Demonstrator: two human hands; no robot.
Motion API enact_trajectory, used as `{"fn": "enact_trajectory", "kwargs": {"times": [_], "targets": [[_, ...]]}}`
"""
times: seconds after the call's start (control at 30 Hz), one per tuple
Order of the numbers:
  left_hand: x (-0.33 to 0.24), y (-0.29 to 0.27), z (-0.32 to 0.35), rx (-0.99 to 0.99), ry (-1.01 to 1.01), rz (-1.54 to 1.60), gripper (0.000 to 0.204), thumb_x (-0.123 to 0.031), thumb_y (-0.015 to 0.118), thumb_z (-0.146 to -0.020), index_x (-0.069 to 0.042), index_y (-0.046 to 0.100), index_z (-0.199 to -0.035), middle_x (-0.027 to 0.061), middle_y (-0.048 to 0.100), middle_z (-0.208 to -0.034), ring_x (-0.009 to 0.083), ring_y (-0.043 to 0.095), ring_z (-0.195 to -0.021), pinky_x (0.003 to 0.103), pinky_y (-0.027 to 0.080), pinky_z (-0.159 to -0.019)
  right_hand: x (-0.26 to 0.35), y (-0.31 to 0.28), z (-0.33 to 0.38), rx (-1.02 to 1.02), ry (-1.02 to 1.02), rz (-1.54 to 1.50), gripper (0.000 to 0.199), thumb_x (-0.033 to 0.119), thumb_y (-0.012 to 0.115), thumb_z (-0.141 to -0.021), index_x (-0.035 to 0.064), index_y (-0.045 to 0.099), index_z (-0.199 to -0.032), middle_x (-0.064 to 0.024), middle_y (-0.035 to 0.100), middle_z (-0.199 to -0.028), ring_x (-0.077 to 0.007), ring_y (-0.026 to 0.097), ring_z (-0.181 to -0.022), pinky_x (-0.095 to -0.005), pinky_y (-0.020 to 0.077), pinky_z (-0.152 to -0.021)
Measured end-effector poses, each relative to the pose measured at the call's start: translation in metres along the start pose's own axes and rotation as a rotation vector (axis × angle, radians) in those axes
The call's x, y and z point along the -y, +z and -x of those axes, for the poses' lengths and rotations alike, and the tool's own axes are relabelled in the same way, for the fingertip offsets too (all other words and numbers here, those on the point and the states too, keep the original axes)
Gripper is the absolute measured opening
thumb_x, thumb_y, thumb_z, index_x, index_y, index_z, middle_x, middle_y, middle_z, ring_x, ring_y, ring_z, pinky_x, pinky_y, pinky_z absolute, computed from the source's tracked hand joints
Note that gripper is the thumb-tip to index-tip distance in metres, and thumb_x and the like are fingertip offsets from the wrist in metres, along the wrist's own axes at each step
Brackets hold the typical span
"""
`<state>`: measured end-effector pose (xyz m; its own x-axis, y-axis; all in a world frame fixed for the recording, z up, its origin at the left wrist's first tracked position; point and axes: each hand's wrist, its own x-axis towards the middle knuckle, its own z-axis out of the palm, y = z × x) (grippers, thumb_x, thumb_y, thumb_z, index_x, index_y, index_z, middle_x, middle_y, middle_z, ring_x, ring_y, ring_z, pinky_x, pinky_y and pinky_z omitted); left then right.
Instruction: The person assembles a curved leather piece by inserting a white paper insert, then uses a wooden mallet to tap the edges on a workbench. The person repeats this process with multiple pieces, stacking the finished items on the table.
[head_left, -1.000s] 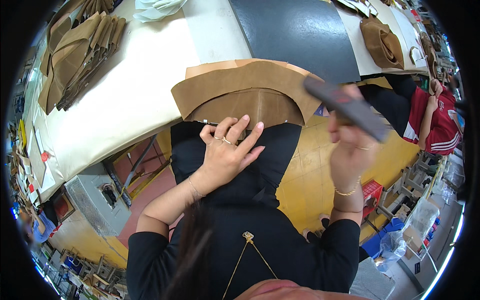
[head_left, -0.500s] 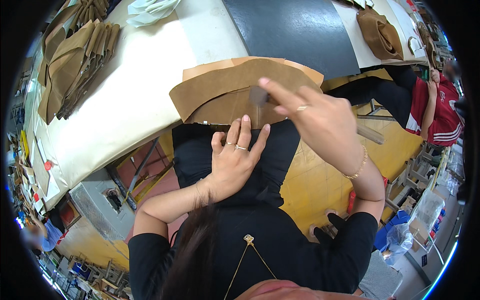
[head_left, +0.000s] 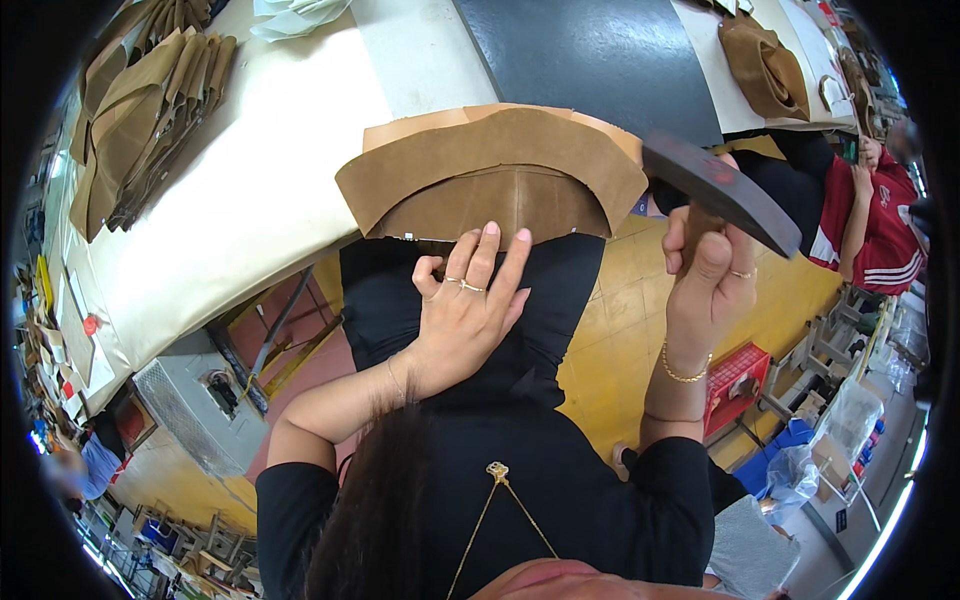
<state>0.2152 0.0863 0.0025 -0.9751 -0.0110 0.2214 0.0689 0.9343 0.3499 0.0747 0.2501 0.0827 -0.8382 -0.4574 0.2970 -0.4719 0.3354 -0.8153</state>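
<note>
A curved brown leather piece (head_left: 480, 145) lies at the near edge of the table, over my lap, with a lighter tan layer (head_left: 395, 132) showing behind its far edge. Inside its arch is a darker brown panel (head_left: 475, 203) with a seam down it. My left hand (head_left: 458, 325) rests fingertips on the panel's near edge, fingers spread; its thumb is beside the edge. To the right, my right hand (head_left: 708, 295) is closed round the handle of a hammer (head_left: 725, 192). The dark hammer head is raised, apart from the leather, and the handle is mostly hidden by the hand.
Stacked brown leather pieces (head_left: 150, 125) lie on the pale tabletop (head_left: 270, 170) at left. A dark slab (head_left: 590, 60) is at the back, with folded brown leather (head_left: 765, 65) to its right. A person in red (head_left: 875, 215) sits at right; a red crate (head_left: 738, 385) stands below.
My right hand has lifted the hammer up and right, away from the leather panel. My left hand has stayed nearly in place, its index finger shifted slightly.
</note>
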Motion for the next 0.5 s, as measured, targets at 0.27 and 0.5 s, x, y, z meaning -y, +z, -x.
{"fn": "enact_trajectory", "kwargs": {"times": [0.27, 0.5], "targets": [[-0.004, -0.002, -0.004, -0.016, 0.009, -0.183, 0.070, -0.028, 0.077, -0.080, -0.014, 0.050, -0.143, 0.0140, 0.054, -0.130, 0.0256, 0.053, -0.118, 0.046, 0.030, -0.092, 0.005, 0.014, 0.002, 0.084, -0.015, 0.121, 0.021, 0.002, 0.059, -0.094, -0.0025, 0.065, -0.114, -0.0124, 0.070, -0.094, -0.0188, 0.067, -0.076, -0.0316, 0.0521, -0.067], [-0.008, -0.002, -0.006, 0.022, 0.042, -0.241, 0.066, -0.028, 0.075, -0.082, -0.016, 0.051, -0.142, 0.0166, 0.054, -0.131, 0.0249, 0.053, -0.118, 0.046, 0.029, -0.094, -0.018, 0.033, 0.017, 0.172, -0.125, 0.299, 0.042, 0.011, 0.065, -0.093, 0.0134, 0.061, -0.134, -0.0066, 0.063, -0.077, -0.0189, 0.057, -0.059, -0.0315, 0.0488, -0.055]]}}
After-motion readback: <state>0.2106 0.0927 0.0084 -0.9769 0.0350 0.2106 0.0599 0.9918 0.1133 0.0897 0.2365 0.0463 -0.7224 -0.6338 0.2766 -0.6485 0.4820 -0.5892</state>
